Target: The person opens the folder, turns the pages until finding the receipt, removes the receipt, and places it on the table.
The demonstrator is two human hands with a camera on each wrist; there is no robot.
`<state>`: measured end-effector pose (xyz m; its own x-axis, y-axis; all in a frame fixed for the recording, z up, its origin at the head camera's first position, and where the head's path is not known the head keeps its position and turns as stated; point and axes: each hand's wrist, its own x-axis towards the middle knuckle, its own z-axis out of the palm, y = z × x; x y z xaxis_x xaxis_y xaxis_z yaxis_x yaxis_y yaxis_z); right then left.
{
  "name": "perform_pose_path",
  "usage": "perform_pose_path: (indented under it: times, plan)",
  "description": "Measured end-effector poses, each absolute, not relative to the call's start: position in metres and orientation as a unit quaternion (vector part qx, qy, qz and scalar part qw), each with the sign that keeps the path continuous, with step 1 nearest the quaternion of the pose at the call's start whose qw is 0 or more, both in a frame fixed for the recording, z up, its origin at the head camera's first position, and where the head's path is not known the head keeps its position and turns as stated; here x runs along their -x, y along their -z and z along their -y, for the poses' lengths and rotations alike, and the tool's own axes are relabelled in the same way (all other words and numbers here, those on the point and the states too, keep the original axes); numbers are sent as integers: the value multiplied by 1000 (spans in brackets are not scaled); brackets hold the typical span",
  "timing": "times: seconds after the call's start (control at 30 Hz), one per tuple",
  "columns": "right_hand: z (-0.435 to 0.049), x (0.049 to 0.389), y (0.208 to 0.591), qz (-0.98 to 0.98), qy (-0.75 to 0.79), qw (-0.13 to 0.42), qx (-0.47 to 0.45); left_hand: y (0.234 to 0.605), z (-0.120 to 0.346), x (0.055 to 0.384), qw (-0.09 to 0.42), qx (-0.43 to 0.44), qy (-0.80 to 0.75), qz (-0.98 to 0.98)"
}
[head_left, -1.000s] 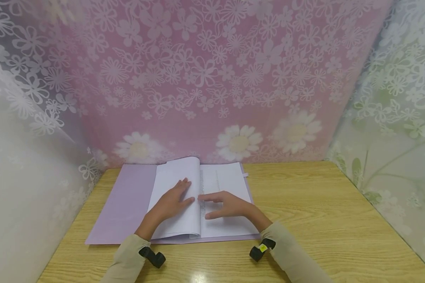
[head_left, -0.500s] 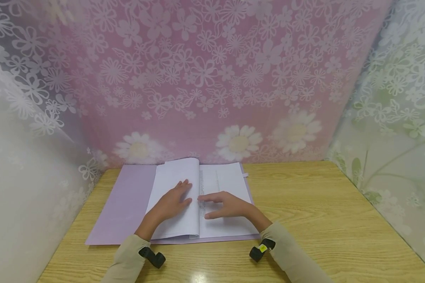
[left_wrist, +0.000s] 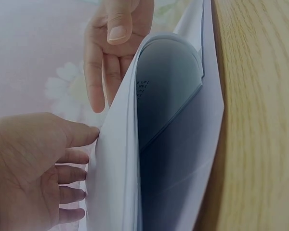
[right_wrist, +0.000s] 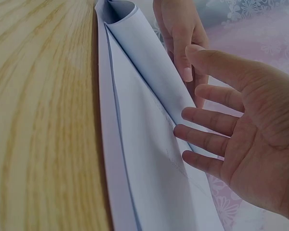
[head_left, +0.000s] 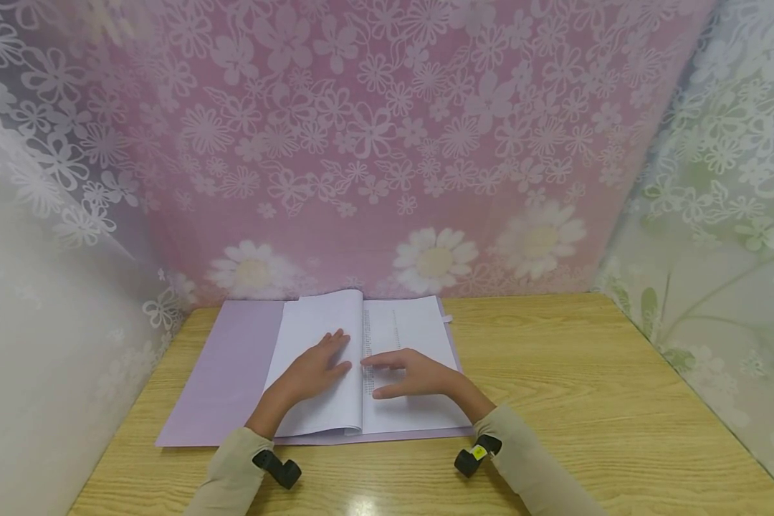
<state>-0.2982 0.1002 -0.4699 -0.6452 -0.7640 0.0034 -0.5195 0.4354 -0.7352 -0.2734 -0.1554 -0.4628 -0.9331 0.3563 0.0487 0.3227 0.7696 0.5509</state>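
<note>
A lilac folder lies spread on the table, with white sheets inside. Several sheets are turned over to the left and bulge in a rounded fold; the left wrist view shows the hollow loop of paper from its end. My left hand rests on these turned sheets, fingers extended. Over the printed right-hand page, my right hand is held with its fingers stretched toward the fold. In the right wrist view its fingers are spread and hold nothing. Whether the right fingertips touch the fold, I cannot tell.
The wooden table extends to the right of the folder and in front of it. Behind stands a pink flowered backdrop, with pale flowered sheets at both sides. A small white tab sticks out at the folder's right edge.
The turned sheets have settled slightly lower and flatter toward the left. My left hand shifted only slightly, and my right hand has kept nearly the same place.
</note>
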Motion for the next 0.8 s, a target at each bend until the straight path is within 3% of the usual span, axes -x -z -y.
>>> perform_pose_path:
  times: [0.8]
  plan:
    - [-101, 299, 471, -835, 361, 167, 381, 465, 154, 273, 38, -164, -283, -944]
